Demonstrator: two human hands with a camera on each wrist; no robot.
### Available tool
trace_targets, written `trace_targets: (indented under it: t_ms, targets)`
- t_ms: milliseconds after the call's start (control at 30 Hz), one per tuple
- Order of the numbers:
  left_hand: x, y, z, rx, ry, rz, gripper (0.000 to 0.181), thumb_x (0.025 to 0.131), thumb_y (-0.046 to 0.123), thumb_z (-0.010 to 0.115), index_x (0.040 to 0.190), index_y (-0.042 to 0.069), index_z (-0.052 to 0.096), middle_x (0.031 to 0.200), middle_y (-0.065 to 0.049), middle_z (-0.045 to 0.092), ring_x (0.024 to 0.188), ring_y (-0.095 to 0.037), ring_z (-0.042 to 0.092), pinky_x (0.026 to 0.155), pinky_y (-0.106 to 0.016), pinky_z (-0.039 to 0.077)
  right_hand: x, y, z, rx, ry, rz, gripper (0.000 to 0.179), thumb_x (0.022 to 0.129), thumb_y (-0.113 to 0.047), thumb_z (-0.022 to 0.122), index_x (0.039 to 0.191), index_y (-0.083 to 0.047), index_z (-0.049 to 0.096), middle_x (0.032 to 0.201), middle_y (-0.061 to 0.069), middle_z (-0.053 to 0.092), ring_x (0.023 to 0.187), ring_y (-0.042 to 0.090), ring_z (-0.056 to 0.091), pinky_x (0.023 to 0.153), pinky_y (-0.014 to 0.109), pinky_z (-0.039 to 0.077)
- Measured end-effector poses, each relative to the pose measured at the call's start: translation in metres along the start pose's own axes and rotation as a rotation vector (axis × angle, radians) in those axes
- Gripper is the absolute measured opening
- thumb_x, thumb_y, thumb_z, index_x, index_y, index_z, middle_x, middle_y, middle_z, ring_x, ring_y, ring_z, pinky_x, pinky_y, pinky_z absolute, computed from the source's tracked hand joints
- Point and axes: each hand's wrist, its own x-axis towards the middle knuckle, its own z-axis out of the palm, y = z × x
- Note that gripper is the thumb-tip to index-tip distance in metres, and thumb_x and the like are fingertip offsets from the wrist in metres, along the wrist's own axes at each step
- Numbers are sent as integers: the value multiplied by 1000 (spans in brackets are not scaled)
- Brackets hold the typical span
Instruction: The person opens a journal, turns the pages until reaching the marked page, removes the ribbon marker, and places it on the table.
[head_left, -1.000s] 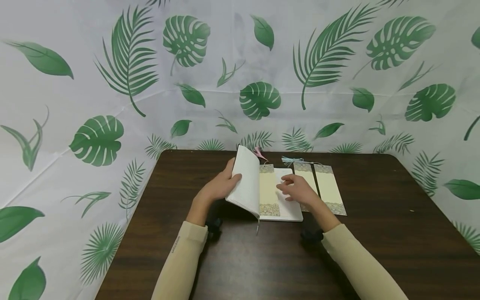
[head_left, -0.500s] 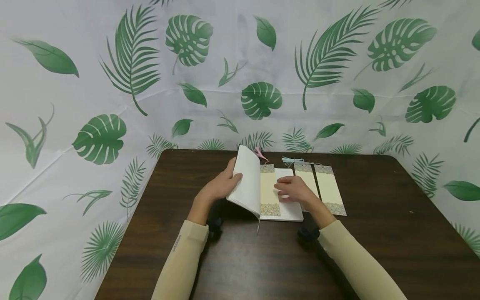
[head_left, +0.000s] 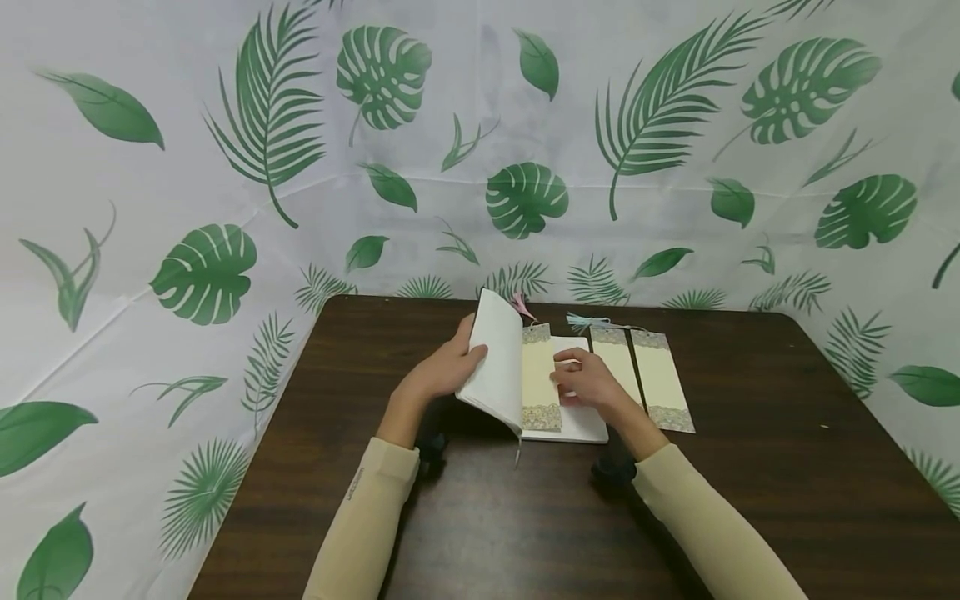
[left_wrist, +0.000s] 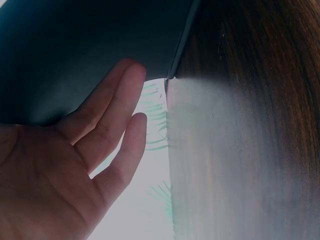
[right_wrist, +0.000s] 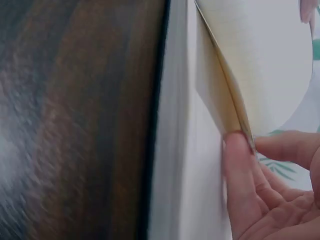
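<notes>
A notebook [head_left: 492,358] with white pages lies open on the table, its left half lifted and tilted. My left hand [head_left: 442,367] holds that half, thumb on the page and fingers behind the dark cover [left_wrist: 95,45]. A cream bookmark [head_left: 537,375] with lace-patterned ends and a pink tassel [head_left: 521,305] lies along the notebook's middle. My right hand [head_left: 588,382] pinches the bookmark's right edge between thumb and fingertips. In the right wrist view, the bookmark [right_wrist: 232,95] stands slightly raised from the page, with the right hand [right_wrist: 280,185] at its edge.
Two similar bookmarks, a nearer one [head_left: 618,358] and one farther right [head_left: 663,379], lie beside the notebook; a light blue tassel [head_left: 587,322] rests above them. The dark wooden table [head_left: 495,533] meets a leaf-printed sheet [head_left: 450,83] at its far edge.
My right hand has moved slightly left onto the bookmark's edge and now pinches it; the bookmark's right edge has lifted a little. The left hand holds the notebook as before.
</notes>
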Motion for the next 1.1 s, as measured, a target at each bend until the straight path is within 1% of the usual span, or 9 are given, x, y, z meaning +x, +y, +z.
trace_targets:
  t_ms: [133,300,500,633,733,833,867,1000,1100]
  targets:
    - [1,2,1,-1,-6,-1,74,116,32,38,174,18,-6,146,-26,55,100,-28,69,103,-49,52,-2,1,-4,33,2,16,50,106,-13,64,151,1,50,126,19,68,86,17,67,70,31,61]
    - [2,1,1,-12,-8,-7,75,116,33,37,174,18,-8,142,-25,56,98,-27,70,101,-50,53,1,-4,-15,-21,28,16,47,107,-19,65,151,-4,55,130,18,69,90,19,66,74,31,61]
    - [2,0,-1,-9,-11,-8,76,116,34,37,174,17,-9,152,-26,50,105,-28,68,108,-52,50,2,-10,-33,-68,41,10,47,109,-22,63,152,-5,56,126,15,69,97,22,65,80,34,60]
    - [2,-2,-1,-13,-16,-10,76,116,34,38,174,17,-9,146,-26,53,104,-29,69,106,-52,51,-1,-11,-48,-91,54,6,50,110,-25,61,156,-5,53,129,16,66,102,24,64,84,36,61]
    - [3,-4,0,-9,-17,-9,76,115,35,38,174,18,-8,140,-25,56,102,-28,69,103,-51,52,-3,-8,-63,-99,59,10,53,111,-28,60,159,-6,50,138,20,62,110,28,62,92,41,60]
    - [4,-5,1,-5,-20,-4,76,115,36,38,174,19,-8,142,-24,55,104,-28,68,104,-51,51,-7,-5,-79,-102,64,14,57,112,-31,58,162,-7,46,148,23,56,118,31,60,101,48,58]
    - [4,-5,1,-6,-21,-3,76,115,36,37,174,18,-8,142,-24,55,104,-28,68,104,-51,51,-8,-3,-84,-103,69,16,57,112,-32,57,163,-8,46,150,24,55,119,32,60,102,48,57]
    - [5,-5,0,-15,-25,3,76,116,35,37,174,18,-9,145,-25,52,105,-29,67,105,-52,50,-14,3,-99,-118,92,12,59,113,-34,55,165,-7,43,149,24,54,117,31,58,103,50,56]
    - [6,-6,-1,-34,-38,11,75,116,34,36,174,19,-10,141,-25,54,102,-30,69,103,-52,52,-18,10,-108,-115,109,12,60,113,-34,54,165,-6,42,149,25,52,119,33,57,106,54,54]
